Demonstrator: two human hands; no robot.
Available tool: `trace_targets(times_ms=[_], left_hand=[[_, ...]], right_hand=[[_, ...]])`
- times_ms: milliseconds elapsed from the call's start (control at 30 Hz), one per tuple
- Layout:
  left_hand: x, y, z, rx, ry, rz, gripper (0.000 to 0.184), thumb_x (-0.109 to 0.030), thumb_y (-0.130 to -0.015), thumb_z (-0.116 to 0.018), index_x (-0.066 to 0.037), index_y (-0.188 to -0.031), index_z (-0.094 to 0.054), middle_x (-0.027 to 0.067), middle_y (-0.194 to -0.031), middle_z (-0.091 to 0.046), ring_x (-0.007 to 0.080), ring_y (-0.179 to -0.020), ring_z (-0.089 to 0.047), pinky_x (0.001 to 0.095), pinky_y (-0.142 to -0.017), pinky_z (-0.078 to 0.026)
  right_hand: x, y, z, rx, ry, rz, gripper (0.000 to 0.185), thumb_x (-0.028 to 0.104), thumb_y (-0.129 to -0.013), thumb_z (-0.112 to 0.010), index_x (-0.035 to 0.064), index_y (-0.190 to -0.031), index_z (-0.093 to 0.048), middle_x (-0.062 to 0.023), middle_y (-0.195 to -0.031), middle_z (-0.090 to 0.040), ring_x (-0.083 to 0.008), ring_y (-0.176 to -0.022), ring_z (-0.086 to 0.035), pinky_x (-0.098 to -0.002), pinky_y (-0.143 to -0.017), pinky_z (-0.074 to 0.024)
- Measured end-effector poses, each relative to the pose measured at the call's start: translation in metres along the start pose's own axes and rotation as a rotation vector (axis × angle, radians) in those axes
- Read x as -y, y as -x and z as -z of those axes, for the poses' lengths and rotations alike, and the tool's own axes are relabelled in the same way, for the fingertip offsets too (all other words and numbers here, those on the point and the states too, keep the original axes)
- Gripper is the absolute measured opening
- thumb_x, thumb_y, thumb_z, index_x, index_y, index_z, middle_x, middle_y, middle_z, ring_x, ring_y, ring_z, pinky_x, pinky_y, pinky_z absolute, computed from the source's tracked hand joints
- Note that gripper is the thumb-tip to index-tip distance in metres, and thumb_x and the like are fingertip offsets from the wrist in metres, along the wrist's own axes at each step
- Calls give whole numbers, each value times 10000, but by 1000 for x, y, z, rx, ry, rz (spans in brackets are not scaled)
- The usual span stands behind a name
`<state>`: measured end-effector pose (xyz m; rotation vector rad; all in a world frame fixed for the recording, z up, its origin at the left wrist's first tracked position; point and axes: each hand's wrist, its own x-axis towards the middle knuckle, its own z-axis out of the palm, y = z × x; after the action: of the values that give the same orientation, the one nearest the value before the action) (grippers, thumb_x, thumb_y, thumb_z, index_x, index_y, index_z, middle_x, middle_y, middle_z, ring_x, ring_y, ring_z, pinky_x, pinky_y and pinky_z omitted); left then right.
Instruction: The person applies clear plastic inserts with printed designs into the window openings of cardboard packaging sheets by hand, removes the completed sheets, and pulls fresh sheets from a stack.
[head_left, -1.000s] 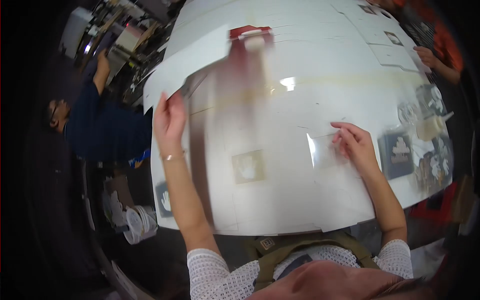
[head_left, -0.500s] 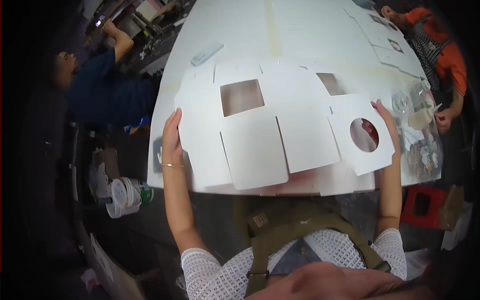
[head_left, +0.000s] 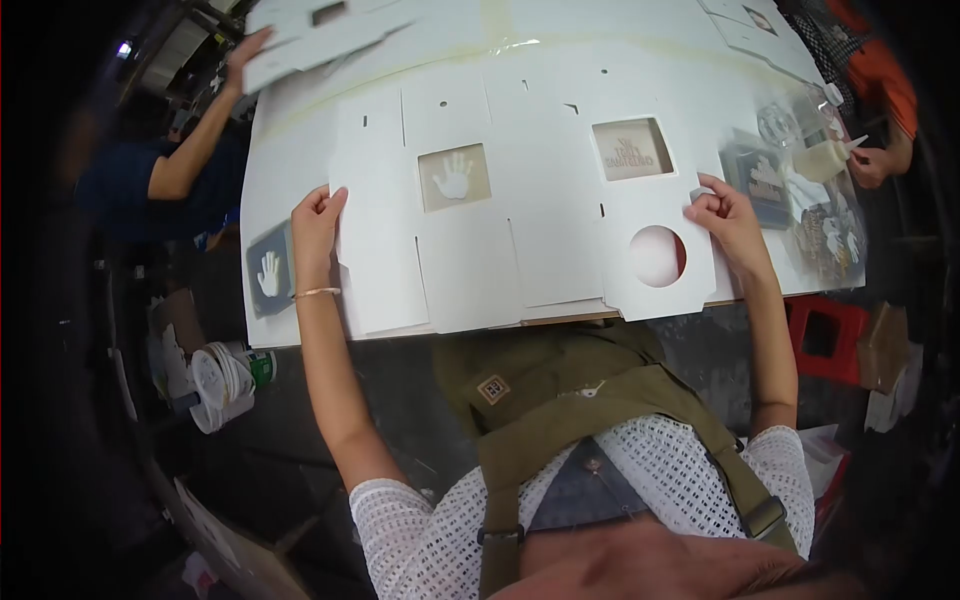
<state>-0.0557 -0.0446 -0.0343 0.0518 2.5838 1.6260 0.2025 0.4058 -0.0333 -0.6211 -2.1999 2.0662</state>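
Observation:
A white die-cut cardboard box blank (head_left: 465, 265) lies spread along the near side of the table, between my hands. It has slots, two square windows and a round hole. A white handprint (head_left: 453, 176) shows in the left window, and raised lettering (head_left: 633, 150) shows in the right one. My left hand (head_left: 318, 222) pinches the blank's left edge, fingers closed. At the right edge, my right hand (head_left: 728, 220) grips the cardboard between thumb and fingers. A grey card with a white hand (head_left: 269, 272) lies just left of my left wrist.
Right of the blank are a dark lettered card (head_left: 750, 180), a glue bottle (head_left: 822, 160) and clear plastic with small hand shapes (head_left: 835, 245). At far left a co-worker's hand (head_left: 243, 58) holds another white blank (head_left: 320, 45). A co-worker's hand (head_left: 873, 165) is near the bottle. Below stands a red stool (head_left: 825, 340).
The blank has come down flatter onto the table, and its windows now show the handprint and lettering. The co-worker on the left has brought another white blank over the table.

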Motion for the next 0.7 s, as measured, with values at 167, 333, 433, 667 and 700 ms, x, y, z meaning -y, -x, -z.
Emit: trace_targets(times_ms=[167, 333, 433, 667, 700], left_hand=[[18, -10, -5, -62, -69, -7, 254, -137, -806, -690, 55, -966, -648, -61, -674, -523, 26, -593, -437, 174, -532, -367], [22, -13, -10, -178, -318, -102, 362, -222, -763, -726, 26, -1016, -657, -9, -688, -592, 77, -626, -521, 225, -600, -439], [13, -7, -12, -205, -496, -90, 368, -260, -750, -724, -11, -1015, -673, 40, -750, -654, 135, -680, -599, 269, -657, -477], [7, -4, -9, -196, -571, -92, 337, -268, -757, -705, -30, -995, -688, 89, -841, -690, 204, -770, -656, 301, -723, -504], [7, -3, -9, -192, -600, -110, 336, -256, -769, -701, -20, -1008, -683, 102, -844, -691, 184, -755, -649, 283, -706, -498]], right_hand=[[4, 1, -8, -43, 70, -73, 414, 6, -805, -649, -45, -1192, -511, 43, -722, -534, -25, -653, -481, -151, -581, -381], [-6, -4, -11, -127, 182, -19, 436, 5, -781, -679, -41, -1187, -529, 38, -745, -516, -26, -633, -457, -157, -552, -368], [-4, -1, -18, -188, 353, 66, 444, 8, -764, -697, -38, -1181, -551, 29, -769, -508, -36, -655, -452, -165, -579, -371], [5, 5, -26, -223, 732, 198, 411, 29, -757, -696, -34, -1148, -584, -41, -770, -489, -117, -700, -474, -233, -645, -404], [8, 5, -26, -222, 731, 189, 411, 29, -757, -696, -34, -1148, -584, -41, -770, -489, -117, -700, -474, -233, -645, -404]])
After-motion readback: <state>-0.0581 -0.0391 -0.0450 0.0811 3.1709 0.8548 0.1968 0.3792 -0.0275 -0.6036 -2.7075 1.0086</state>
